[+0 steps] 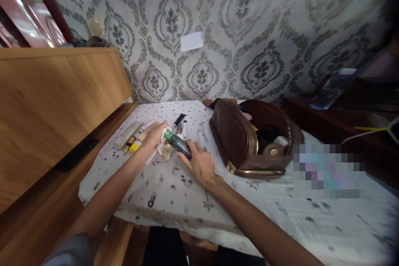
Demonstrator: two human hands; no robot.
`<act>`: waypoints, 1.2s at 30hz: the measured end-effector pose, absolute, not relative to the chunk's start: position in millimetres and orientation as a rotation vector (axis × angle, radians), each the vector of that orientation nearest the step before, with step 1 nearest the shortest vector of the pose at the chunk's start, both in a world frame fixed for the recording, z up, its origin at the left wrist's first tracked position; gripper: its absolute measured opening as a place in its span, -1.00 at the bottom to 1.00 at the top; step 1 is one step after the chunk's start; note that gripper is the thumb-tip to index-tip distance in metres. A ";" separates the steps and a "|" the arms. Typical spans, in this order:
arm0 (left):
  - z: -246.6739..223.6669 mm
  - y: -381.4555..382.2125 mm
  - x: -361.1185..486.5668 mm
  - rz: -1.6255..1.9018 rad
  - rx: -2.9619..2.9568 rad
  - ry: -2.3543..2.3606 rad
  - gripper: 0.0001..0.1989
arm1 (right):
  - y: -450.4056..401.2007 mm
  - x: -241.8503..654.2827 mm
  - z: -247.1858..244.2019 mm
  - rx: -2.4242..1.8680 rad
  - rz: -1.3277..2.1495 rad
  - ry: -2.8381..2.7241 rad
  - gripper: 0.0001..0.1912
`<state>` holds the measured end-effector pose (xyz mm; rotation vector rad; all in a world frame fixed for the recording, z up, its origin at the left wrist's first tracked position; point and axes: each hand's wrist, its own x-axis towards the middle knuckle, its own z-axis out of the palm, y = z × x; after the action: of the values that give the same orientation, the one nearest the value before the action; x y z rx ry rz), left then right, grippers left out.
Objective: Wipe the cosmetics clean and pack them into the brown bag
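In my right hand (202,163) is a dark green bottle (180,145) with a lighter green end, tilted toward the upper left. My left hand (155,136) presses a crumpled white wipe (163,141) against that lighter end. Close by on the left lie a beige tube (127,135), a small black-and-gold container (129,144) and a yellow-ended container (136,146). Just beyond the bottle rest a black tube (179,120) and a small white tube (184,128). Below the wipe a pale gold item (167,152) is partly covered.
An unzipped brown leather bag (232,143) with items inside stands on the patterned white sheet (174,199), right of my hands. A wooden panel (62,91) borders the left side. At the right, a clear plastic bottle (332,89) stands on a dark surface. A blurred-out patch covers something.
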<state>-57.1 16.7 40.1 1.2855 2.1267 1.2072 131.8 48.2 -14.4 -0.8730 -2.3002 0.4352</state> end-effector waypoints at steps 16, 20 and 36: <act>32.1 -7.4 -45.5 1.157 1.905 2.439 -0.66 | 43.3 121.6 -8.6 -0.533 2.203 -1.519 -0.42; 26.0 7.0 -27.5 1.519 1.508 2.295 -0.62 | 43.4 122.9 -9.9 -0.582 1.764 -1.726 -0.49; 11.6 -6.1 21.8 1.652 1.461 1.765 -0.60 | 47.2 123.0 -17.7 -0.615 1.340 -1.828 -0.49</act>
<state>21.8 -6.1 11.6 1.4612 1.7650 1.6515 123.0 47.2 -17.7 -0.6146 -1.8278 1.3403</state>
